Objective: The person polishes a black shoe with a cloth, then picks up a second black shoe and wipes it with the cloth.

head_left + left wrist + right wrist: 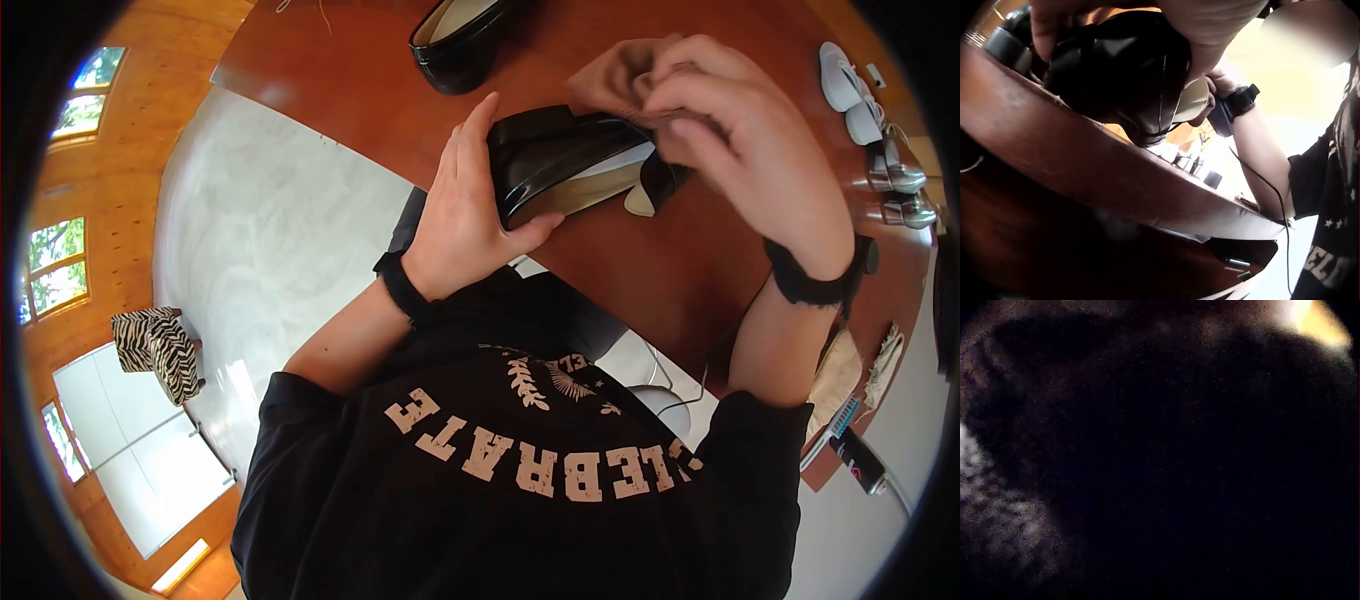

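Left hand grips the glossy black leather shoe at its 9 o'clock end. Right hand pinches a soft tan cloth at the shoe's 1 o'clock, above the polished wood table.

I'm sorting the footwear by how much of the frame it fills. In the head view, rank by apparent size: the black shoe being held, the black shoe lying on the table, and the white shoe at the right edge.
1. Held black shoe, though it is nearest the camera.
2. Black shoe on the table, cut off by the frame.
3. White shoe, clearly smallest.
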### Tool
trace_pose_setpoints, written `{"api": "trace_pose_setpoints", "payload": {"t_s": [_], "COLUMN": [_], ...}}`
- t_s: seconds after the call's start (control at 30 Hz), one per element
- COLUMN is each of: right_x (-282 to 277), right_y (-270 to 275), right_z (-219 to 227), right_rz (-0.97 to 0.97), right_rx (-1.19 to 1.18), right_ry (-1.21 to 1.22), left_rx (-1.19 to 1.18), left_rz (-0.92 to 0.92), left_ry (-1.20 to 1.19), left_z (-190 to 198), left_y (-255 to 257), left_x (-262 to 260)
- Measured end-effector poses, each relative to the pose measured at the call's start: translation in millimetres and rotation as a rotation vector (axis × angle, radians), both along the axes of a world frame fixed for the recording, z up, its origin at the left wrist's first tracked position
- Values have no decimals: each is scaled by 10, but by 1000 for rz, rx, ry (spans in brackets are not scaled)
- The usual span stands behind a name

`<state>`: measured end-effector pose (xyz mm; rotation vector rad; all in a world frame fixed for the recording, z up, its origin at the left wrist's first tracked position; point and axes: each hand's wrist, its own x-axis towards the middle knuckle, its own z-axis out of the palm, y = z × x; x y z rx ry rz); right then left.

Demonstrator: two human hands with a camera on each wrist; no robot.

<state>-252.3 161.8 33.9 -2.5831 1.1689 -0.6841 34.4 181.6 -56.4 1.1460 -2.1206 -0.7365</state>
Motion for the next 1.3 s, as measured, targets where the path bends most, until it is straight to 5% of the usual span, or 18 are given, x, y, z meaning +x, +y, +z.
{"api": "trace_pose_setpoints", "payload": {"t_s": [0.13, 0.37, 0.47, 0.63, 0.8, 1.3], "right_x": [-190, 158, 39, -287, -10, -133], "right_y": [-48, -7, -85, -145, -107, -146], "right_z": [-8, -28, -77, -83, -80, -249], "right_rz": [-294, -133, -122, -381, -109, -277], "right_rx": [131, -50, -54, 195, -76, -14], "right_ry": [-155, 38, -62, -98, -101, -6], "left_rx": [92, 125, 111, 200, 108, 94], "left_rz": [35, 43, 41, 81, 72, 12], "left_ry": [88, 83, 57, 133, 41, 44], "left_z": [6, 63, 71, 138, 108, 167], "left_y": [-51, -64, -46, -48, 1, -113], "left_x": [0, -32, -29, -68, -86, -68]}}
